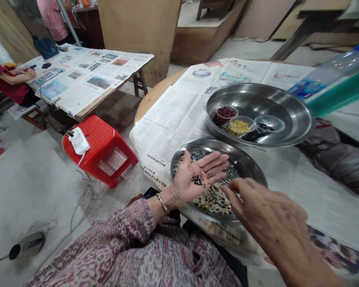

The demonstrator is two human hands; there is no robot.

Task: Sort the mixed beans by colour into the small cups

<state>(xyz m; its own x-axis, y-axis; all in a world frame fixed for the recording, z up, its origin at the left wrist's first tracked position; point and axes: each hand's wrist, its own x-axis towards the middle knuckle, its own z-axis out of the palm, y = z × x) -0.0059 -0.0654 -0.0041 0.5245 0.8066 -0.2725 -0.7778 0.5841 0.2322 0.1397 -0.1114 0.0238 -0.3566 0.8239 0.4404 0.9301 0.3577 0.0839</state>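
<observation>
My left hand (194, 179) is palm up with its fingers stretched out, above the nearer steel basin. A small heap of black beans (198, 180) lies on its palm. To the right, my right hand (251, 197) is held over the basin's edge with thumb and fingers pinched together; anything between the fingertips is hidden. In the nearer basin (259, 169) lie mixed grains and beans (214, 201), white, yellow, black and dark red. Behind it, a larger steel basin (302, 119) holds clear cups of red beans (226, 111), yellow beans (238, 126) and black beans (265, 127).
Newspaper (164, 127) covers the round table. A plastic bottle (326, 75) and a green tube-like thing (344, 91) are at the right, by a dark bag (338, 155). Leftward stand a red stool (113, 139) with a power strip (78, 140) and another table (77, 85), where a person sits.
</observation>
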